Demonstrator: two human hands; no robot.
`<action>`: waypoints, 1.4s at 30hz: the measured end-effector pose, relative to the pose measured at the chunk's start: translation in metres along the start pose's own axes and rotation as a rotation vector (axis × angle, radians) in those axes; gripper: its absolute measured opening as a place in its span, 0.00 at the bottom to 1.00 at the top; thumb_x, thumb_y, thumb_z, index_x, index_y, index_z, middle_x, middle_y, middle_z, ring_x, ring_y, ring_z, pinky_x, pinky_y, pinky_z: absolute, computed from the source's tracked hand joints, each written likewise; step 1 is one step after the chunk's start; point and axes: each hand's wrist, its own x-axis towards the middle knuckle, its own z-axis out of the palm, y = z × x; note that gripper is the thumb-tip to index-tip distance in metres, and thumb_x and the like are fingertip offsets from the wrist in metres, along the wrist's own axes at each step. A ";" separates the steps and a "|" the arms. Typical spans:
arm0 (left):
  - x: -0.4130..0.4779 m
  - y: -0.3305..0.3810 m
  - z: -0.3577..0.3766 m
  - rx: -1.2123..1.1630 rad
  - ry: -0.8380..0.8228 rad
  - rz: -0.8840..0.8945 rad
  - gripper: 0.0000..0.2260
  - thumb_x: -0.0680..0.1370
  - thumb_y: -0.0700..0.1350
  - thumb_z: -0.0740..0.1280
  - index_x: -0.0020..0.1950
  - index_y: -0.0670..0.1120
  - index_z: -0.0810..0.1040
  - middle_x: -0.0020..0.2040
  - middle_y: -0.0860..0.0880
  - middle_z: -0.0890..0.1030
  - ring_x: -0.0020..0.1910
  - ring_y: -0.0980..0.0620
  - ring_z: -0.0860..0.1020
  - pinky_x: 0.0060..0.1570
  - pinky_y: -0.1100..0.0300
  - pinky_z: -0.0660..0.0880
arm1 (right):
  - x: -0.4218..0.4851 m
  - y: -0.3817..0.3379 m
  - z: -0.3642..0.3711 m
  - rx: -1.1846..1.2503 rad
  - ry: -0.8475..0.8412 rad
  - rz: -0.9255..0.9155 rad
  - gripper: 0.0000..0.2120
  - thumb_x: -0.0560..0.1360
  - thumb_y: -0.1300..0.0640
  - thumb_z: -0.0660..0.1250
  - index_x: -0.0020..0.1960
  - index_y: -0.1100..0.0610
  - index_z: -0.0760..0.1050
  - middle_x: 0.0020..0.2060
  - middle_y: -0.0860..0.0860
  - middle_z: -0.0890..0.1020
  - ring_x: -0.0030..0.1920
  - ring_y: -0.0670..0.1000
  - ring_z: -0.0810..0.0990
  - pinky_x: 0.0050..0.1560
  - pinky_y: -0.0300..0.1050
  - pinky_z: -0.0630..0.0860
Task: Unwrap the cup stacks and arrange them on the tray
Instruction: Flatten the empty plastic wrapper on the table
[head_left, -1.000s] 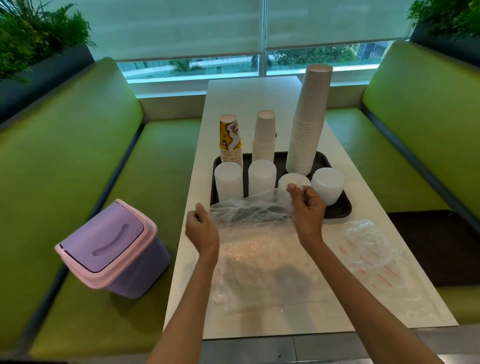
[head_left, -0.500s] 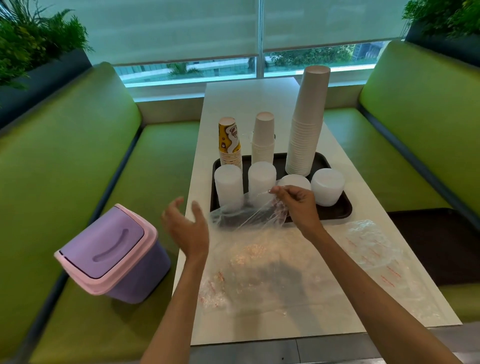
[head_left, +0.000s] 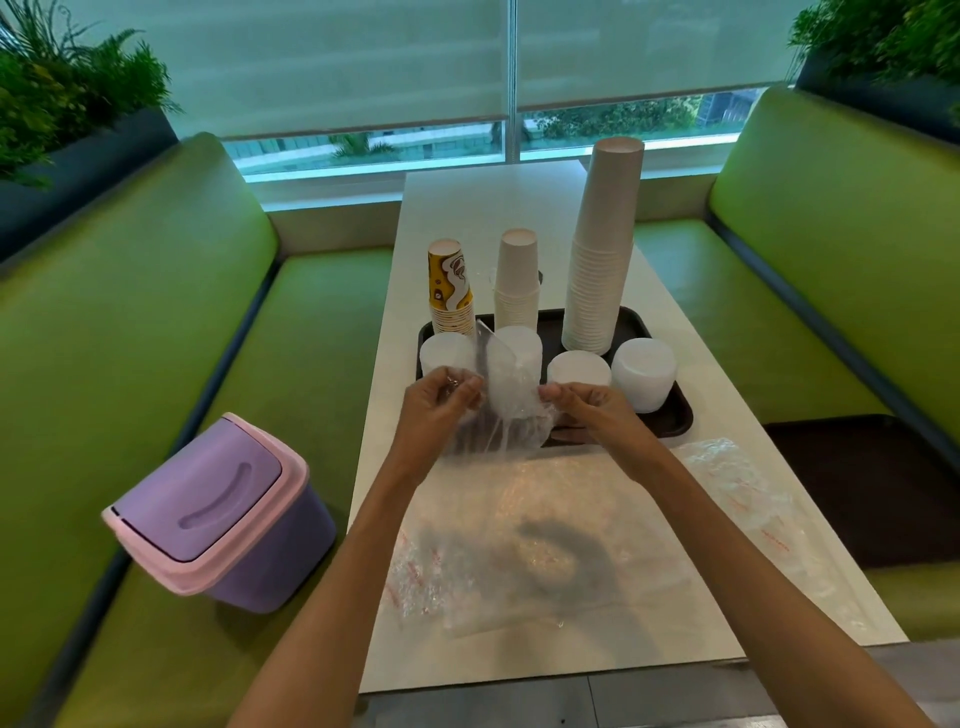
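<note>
A black tray (head_left: 670, 415) sits mid-table. On it stand a yellow patterned cup stack (head_left: 450, 288), a short white stack (head_left: 516, 280), a tall white stack (head_left: 602, 249) and several low white plastic cup stacks (head_left: 643, 371) along its front. My left hand (head_left: 439, 402) and my right hand (head_left: 589, 410) both pinch a clear plastic wrapper (head_left: 506, 395), held bunched above the tray's front edge. The wrapper hides part of a front stack.
More clear wrappers with red print lie flat on the white table near me (head_left: 519, 545) and to the right (head_left: 748, 499). A purple bin with a pink rim (head_left: 218, 514) stands on the green bench at my left. A dark tray (head_left: 872, 488) lies on the right bench.
My left hand had let go and opened; now it has come back and gripped the wrapper. Both hands have drawn together and gathered the plastic upward over the tray's front.
</note>
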 end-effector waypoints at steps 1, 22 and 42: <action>0.000 0.000 -0.001 -0.006 0.011 -0.002 0.04 0.78 0.36 0.64 0.45 0.42 0.77 0.38 0.46 0.79 0.33 0.61 0.77 0.38 0.69 0.75 | -0.002 0.004 0.000 0.019 0.007 0.007 0.15 0.69 0.47 0.67 0.50 0.55 0.81 0.41 0.49 0.86 0.44 0.46 0.84 0.46 0.37 0.80; -0.005 0.008 0.011 -0.089 0.111 -0.073 0.05 0.79 0.43 0.64 0.44 0.45 0.77 0.38 0.47 0.79 0.31 0.56 0.76 0.32 0.67 0.74 | -0.006 -0.002 -0.001 0.237 0.208 -0.081 0.06 0.77 0.64 0.65 0.49 0.56 0.79 0.35 0.47 0.85 0.36 0.45 0.84 0.36 0.37 0.79; 0.000 0.031 0.030 0.545 -0.026 0.236 0.17 0.77 0.44 0.68 0.65 0.44 0.74 0.60 0.49 0.78 0.58 0.55 0.72 0.60 0.61 0.67 | -0.005 -0.026 -0.015 0.023 0.168 -0.209 0.04 0.75 0.63 0.68 0.49 0.61 0.80 0.37 0.51 0.84 0.31 0.44 0.80 0.33 0.37 0.79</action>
